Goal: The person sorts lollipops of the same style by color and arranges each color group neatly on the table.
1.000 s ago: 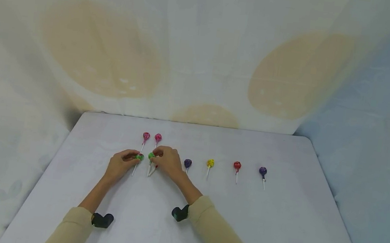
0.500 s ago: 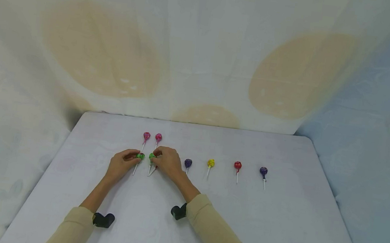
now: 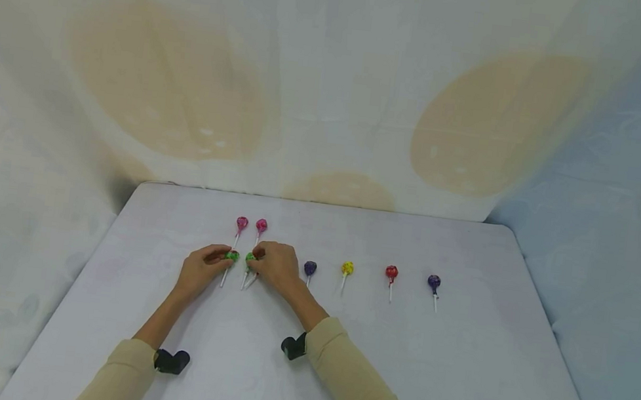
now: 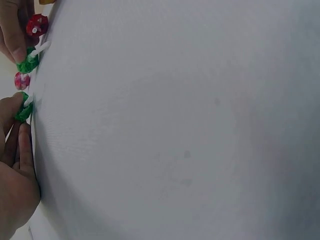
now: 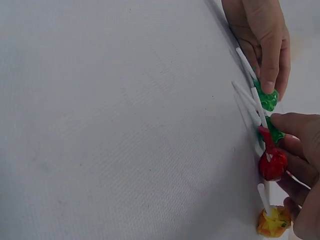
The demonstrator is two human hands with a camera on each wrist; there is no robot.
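I see my left hand [image 3: 201, 270] pinching one green lollipop [image 3: 232, 256], my right hand [image 3: 276, 266] pinching the other green lollipop [image 3: 250, 257]. Since a second ago both heads have edged slightly closer together on the worktop [image 3: 455, 374].

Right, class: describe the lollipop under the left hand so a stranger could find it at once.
On the white table, find the row of lollipops. The green lollipop lies at its left end, pinched by the left hand. Its twin sits under the right hand.

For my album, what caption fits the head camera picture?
Two hands pinch green wrapped lollipops on a white table.
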